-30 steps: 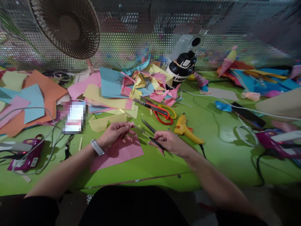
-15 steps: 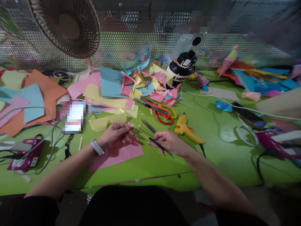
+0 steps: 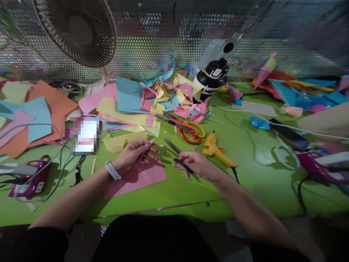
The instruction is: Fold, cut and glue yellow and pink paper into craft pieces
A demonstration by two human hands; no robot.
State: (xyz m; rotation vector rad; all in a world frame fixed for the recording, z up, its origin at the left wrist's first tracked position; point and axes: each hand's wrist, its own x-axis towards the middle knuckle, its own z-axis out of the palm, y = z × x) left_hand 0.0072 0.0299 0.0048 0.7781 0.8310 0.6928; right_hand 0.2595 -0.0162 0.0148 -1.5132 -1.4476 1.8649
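Note:
My left hand (image 3: 134, 153), wearing a watch with a pale strap, pinches a small piece of pink paper (image 3: 152, 142) between thumb and index finger. In my right hand (image 3: 195, 163) is a slim tool with a black handle (image 3: 183, 166) and a thin metal shaft. The shaft points up and left, its tip at the pinched paper; whether it touches cannot be made out. Beneath my left hand a pink paper sheet (image 3: 144, 178) lies flat. Dark bent-tip tweezers (image 3: 172, 145) rest on the table just beyond my right hand.
Beyond my hands lie red-and-yellow scissors (image 3: 189, 140), a cutter knife (image 3: 183, 125) and a yellow glue gun (image 3: 218, 151). Coloured paper (image 3: 131, 94) covers the back left. A black bottle (image 3: 209, 82), fan (image 3: 79, 32), phone (image 3: 86, 136) and purple power strips (image 3: 34, 178) with cables surround the space.
The tool has turned slightly in my right hand, and more of the pink piece shows above my left fingertips. Both arms stay nearly in place.

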